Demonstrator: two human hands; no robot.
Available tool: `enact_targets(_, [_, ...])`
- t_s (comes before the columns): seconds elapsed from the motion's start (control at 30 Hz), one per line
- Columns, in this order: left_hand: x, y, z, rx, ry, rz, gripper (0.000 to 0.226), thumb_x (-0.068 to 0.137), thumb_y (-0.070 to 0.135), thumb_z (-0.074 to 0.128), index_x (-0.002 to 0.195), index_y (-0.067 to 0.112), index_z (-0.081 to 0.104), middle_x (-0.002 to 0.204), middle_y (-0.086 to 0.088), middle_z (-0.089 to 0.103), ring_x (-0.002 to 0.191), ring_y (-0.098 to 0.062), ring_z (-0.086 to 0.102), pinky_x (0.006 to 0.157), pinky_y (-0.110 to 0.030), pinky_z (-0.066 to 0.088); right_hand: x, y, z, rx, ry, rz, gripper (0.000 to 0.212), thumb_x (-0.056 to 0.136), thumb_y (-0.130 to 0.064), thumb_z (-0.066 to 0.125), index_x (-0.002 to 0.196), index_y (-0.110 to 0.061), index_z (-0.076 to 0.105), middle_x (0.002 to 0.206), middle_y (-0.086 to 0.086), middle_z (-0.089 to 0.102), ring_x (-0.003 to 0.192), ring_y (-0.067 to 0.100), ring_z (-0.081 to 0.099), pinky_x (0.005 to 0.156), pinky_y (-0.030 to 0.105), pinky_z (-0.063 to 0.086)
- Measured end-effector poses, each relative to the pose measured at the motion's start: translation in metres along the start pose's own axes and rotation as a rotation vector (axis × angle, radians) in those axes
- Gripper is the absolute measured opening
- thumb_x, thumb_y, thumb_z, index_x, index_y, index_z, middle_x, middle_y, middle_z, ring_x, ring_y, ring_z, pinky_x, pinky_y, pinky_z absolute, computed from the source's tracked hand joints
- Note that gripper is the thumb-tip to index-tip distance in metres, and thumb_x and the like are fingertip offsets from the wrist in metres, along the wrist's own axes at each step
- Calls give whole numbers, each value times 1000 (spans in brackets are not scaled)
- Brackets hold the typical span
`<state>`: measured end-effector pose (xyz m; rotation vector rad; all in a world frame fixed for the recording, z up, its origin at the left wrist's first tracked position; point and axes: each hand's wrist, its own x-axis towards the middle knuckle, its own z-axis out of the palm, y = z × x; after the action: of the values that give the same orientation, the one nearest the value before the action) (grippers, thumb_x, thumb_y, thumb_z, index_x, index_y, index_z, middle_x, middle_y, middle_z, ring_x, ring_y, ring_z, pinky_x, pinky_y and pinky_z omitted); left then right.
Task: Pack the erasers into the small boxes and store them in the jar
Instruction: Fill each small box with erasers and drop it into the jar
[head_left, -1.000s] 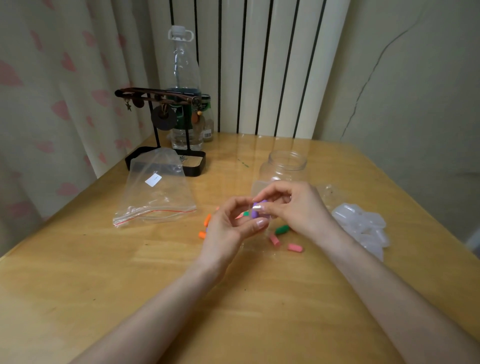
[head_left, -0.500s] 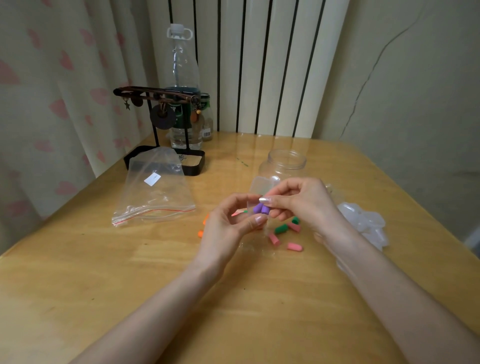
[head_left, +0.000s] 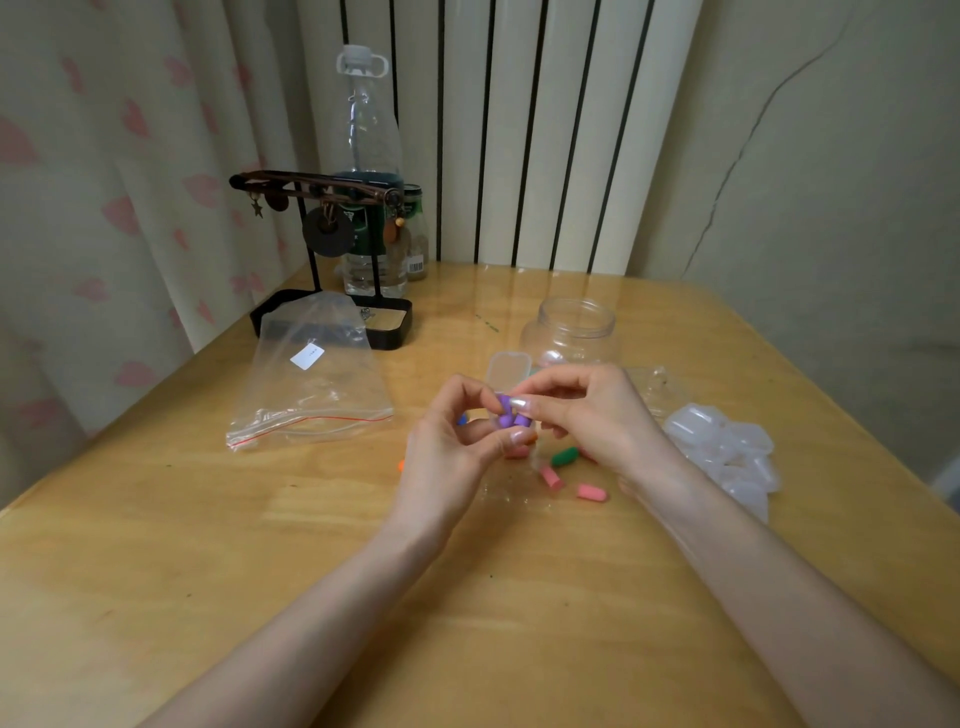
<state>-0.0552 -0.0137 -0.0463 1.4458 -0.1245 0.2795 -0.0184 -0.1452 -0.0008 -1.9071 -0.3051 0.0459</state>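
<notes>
Packing in hand at the worktop: my left hand is curled round a small clear box, held just above the wood with its hinged lid tipped open towards the jar, while thumb and forefinger of my right hand pinch down on the purple erasers crowded in its mouth. From my distant seat I judge this the filling step, with the lid not yet shut. Loose erasers, green, pink and orange, lie on the worktop under and beside the hands; spare boxes sit heaped near my right forearm, and a zip bag lies off to the left. The jar stands open just behind the hands; whether it holds anything I cannot tell. Next, by my reckoning, the erasers must sit below the rim so the lid can fold over and snap, and only then can the box go to the jar
</notes>
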Motion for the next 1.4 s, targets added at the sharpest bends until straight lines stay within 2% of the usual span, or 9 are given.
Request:
enact_targets(0.23, [0, 7, 0, -18, -13, 4, 37, 76, -4, 72, 101, 8, 47, 96, -6, 67, 68, -12, 70, 49, -8, 42, 2, 7, 1, -64, 81, -186, 21, 75, -1, 75, 77, -21, 68, 68, 2, 61, 53, 0, 53, 53, 34, 51])
enact_targets(0.4, [0, 2, 1, -6, -1, -7, 32, 76, -1, 72, 93, 14, 50, 103, -15, 67, 82, -33, 71, 55, -14, 45, 0, 9, 4, -94, 188, -290, 15, 72, -6, 76, 67, -18, 69, 70, 3, 66, 57, 15, 59, 50, 36, 51])
enact_targets(0.57, [-3, 14, 2, -87, 24, -29, 46, 78, -4, 69, 114, 8, 42, 101, -10, 68, 66, -14, 71, 44, -8, 42, 5, 15, -2, -16, 230, -361, 12, 77, -13, 74, 80, -25, 73, 82, -6, 62, 73, 15, 58, 65, 26, 49])
enact_targets(0.7, [-1, 17, -1, -134, 11, -103, 58, 78, 7, 70, 126, 20, 42, 102, -5, 70, 72, -15, 72, 46, -11, 44, 10, 21, -20, 177, -126, -264, 79, 60, -46, 82, 128, -28, 47, 117, -2, 62, 105, 8, 60, 87, 25, 52])
enact_targets(0.77, [1, 17, -2, -121, -12, -153, 53, 78, 11, 69, 126, 18, 48, 100, -6, 69, 71, -12, 71, 46, -10, 43, 7, 27, -19, 148, -262, -287, 91, 56, -36, 88, 135, -27, 42, 123, 1, 60, 114, 11, 59, 97, 25, 47])
enact_targets(0.87, [1, 15, 0, -74, -49, -177, 36, 83, 14, 65, 116, 4, 59, 92, -10, 68, 69, -11, 69, 46, -6, 41, -1, 32, -10, -55, -89, -422, 55, 67, -5, 81, 115, -21, 61, 107, -4, 67, 102, 5, 63, 90, 18, 46])
enact_targets(0.97, [1, 8, 0, -72, -50, -179, 39, 79, 23, 66, 106, -6, 62, 93, -18, 70, 79, -23, 70, 59, -14, 52, -4, 39, -4, -230, 95, -642, 22, 73, -12, 76, 95, -12, 72, 92, -1, 68, 90, 4, 63, 82, 14, 47])
enact_targets(1.17, [1, 8, 1, -48, -57, -184, 48, 75, 33, 65, 106, -4, 62, 95, -19, 71, 81, -21, 71, 77, -30, 58, -4, 40, -1, -317, 165, -740, 18, 77, -19, 69, 93, -13, 73, 89, -4, 69, 86, 5, 62, 75, 21, 51])
enact_targets(1.4, [3, 13, 0, -42, 27, -282, 29, 94, 21, 53, 116, 3, 53, 102, -19, 70, 89, -33, 70, 59, -22, 57, 62, 9, -48, -296, 544, -359, 19, 78, -17, 74, 95, -21, 67, 79, -12, 62, 64, -5, 52, 64, 13, 43])
